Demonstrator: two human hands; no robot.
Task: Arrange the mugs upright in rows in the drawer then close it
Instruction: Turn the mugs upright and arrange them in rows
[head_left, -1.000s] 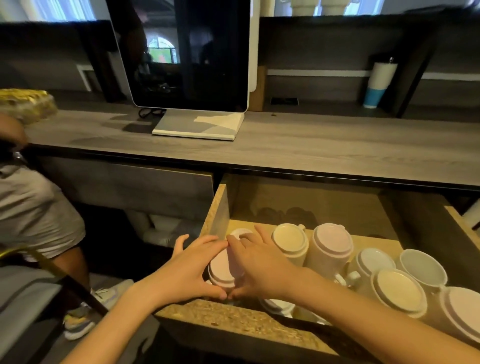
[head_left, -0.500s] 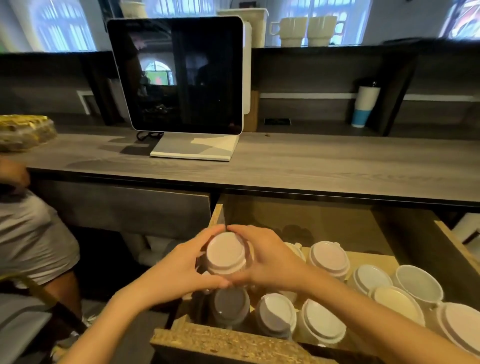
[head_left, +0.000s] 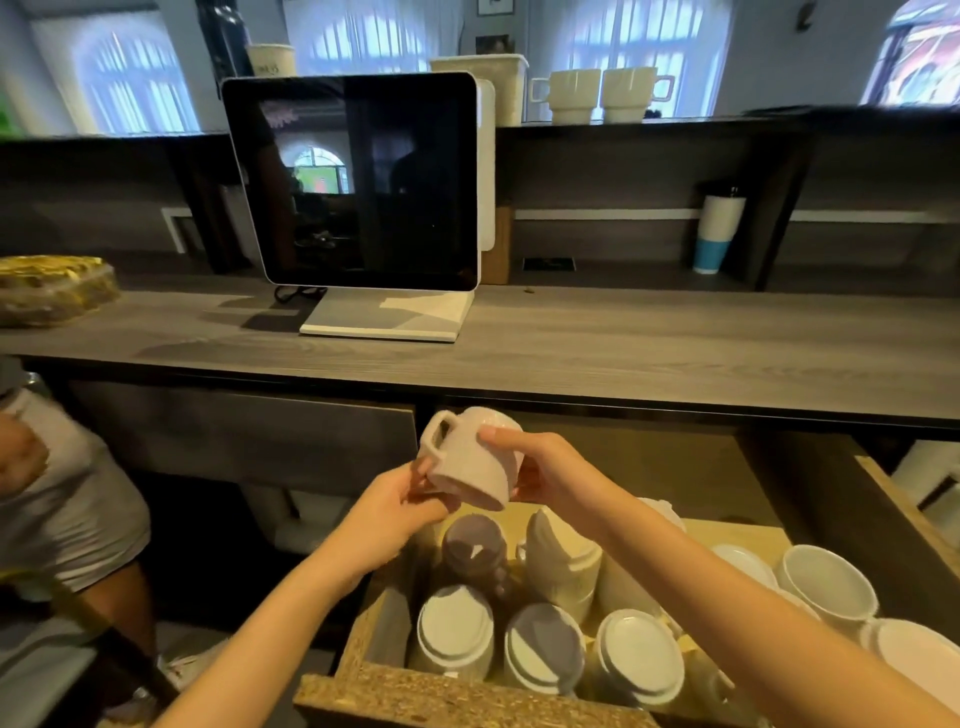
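Observation:
A pale pink mug (head_left: 470, 460) is held tilted in the air above the left end of the open wooden drawer (head_left: 457, 693), its handle pointing up and left. My left hand (head_left: 400, 501) grips it from below near the handle, and my right hand (head_left: 537, 470) grips its right side. Below, several white mugs lie upside down in the drawer, among them one at the front left (head_left: 454, 631) and a second beside it (head_left: 545, 647). An upright white cup (head_left: 828, 584) stands at the right.
A grey counter (head_left: 623, 358) runs above the drawer with a screen on a stand (head_left: 358, 182) on it. Two cream mugs (head_left: 602, 93) sit on the high shelf. A seated person's leg (head_left: 67, 499) is at the left. A white and blue tumbler (head_left: 719, 228) stands at the back right.
Both hands have lifted the pink mug out of the drawer's left end and turned it from bottom-up to tilted. The camera has tipped upward.

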